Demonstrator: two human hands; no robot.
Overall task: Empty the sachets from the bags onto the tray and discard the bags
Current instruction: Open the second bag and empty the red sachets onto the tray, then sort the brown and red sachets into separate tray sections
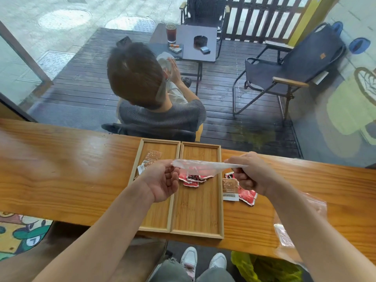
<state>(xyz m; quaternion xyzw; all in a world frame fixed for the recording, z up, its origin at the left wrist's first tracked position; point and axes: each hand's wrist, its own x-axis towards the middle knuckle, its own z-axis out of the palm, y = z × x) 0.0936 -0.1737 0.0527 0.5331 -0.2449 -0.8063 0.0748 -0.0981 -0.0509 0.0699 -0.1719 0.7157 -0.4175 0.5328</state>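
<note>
1. While both hands pinch the ends of one clear bag (205, 166), the step in hand reads as the emptying itself: the left hand (162, 180) grips the bag's left end between thumb and fingertips, and the right hand (251, 174) is closed on the right end, pulling the film taut above the trays.

2. Directly under the bag, at about 6 o'clock from it, a small heap of red sachets (192, 179) lies on the right tray (198, 224). I count roughly four or five there; they overlap, so the exact number cannot be told.

3. The bag looks flat and nearly empty, though a faint red tint shows through the film, so whether a sachet remains inside cannot be told.

4. Two wooden trays sit side by side, touching. The left tray (154, 220) holds at least one pale brown sachet (151, 158) at 10 o'clock from the left hand, partly hidden by it.

5. Off the trays, at 5 o'clock from the right hand, lie one brown sachet (230, 190) and at least two red packets (247, 195) on the counter (61, 169).

6. At 4 o'clock, near the counter's edge, more clear plastic bags (284, 237) wait behind the right forearm; their number is unclear.

7. My judgement of the next move: check that the bag is empty, then carry it away from the tray to discard. A yellow-green bag (254, 265) below the counter at 5 o'clock may be the bin.
</note>
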